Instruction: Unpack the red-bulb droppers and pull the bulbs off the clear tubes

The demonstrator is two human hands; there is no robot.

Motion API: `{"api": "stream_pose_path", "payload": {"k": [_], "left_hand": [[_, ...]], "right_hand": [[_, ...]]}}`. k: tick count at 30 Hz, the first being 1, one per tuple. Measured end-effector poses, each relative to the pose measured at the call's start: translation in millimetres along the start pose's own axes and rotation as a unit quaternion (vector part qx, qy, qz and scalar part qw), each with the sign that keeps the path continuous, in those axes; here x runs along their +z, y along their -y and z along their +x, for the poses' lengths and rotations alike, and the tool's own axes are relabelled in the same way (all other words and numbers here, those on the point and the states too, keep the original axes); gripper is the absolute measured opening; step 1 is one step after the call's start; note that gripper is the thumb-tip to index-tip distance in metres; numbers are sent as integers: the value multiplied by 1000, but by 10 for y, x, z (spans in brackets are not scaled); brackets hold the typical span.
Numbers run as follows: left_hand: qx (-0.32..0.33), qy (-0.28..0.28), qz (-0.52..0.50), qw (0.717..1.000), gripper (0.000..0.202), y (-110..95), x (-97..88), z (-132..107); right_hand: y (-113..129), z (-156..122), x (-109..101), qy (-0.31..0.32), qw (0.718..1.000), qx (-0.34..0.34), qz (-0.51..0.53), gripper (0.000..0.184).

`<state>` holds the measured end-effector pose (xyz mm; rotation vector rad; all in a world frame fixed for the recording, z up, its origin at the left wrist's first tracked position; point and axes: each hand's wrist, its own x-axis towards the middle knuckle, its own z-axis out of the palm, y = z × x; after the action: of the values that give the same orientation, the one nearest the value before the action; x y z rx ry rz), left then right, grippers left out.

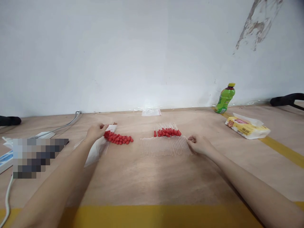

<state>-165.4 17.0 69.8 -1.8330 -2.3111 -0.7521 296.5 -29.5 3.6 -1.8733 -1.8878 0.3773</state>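
My left hand is closed at the upper edge of a clear plastic bag, next to a white label. Small red rubber bulbs spill in a curved pile from beside those fingers onto the brown surface. To the right, thin clear tubes lie side by side in a row. More red bulbs lie in a line along their far ends, with further clear tubes behind. My right hand pinches at the right end of the row, its fingertips on the outermost tube.
A green bottle stands by the wall at the back right, with a yellow tissue pack in front. On the left lie a power strip, a grey cable and a pixelated dark object. Yellow tape crosses the near edge.
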Motion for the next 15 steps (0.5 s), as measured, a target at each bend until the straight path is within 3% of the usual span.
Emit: {"api": "stream_pose_path", "payload": {"k": [3, 6, 9, 15], "left_hand": [[28, -35, 1, 999, 34, -155, 2, -42], [126, -48, -20, 991, 30, -474, 73, -179], [215, 27, -67, 974, 27, -893, 223, -388], [214, 159, -90, 960, 33, -1555, 639, -590]], "right_hand": [[-3, 0, 4, 1, 1000, 1, -2, 21], [-7, -3, 1, 4, 1000, -5, -5, 21], [-14, 0, -7, 6, 1000, -10, -8, 24], [-46, 43, -25, -2, 1000, 0, -6, 31]]}}
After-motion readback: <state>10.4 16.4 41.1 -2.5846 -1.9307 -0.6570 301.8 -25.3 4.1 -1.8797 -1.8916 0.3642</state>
